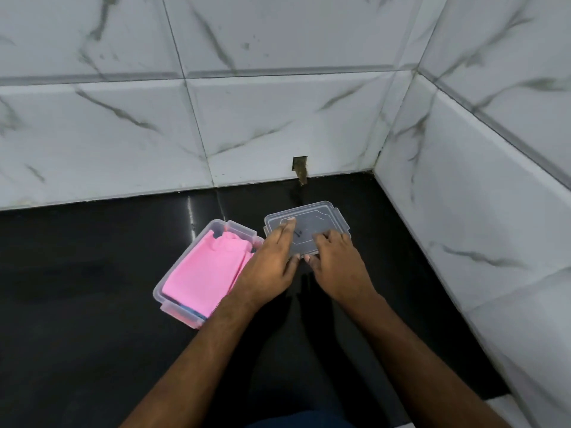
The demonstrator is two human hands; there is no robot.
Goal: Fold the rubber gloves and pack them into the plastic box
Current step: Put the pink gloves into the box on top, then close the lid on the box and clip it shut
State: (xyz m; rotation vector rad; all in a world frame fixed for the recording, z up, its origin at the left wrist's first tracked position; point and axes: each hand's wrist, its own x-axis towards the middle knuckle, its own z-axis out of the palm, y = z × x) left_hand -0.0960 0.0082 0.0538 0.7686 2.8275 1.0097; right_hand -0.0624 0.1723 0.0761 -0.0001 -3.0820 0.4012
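Head view | folded pink rubber gloves (200,279) are packed in the open plastic box (159,296) on the black counter (77,273) | clear lid (312,223), just right of the box, is pinched by left hand (268,267) and right hand (338,267), fingers above, thumbs at its near edge

Your black glossy counter (92,273) carries the clear plastic box (173,285) and, just beside it, the clear lid (321,220).

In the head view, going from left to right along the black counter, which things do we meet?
Plastic box holding the folded pink rubber gloves → left hand → right hand on the clear lid → tiled side wall.
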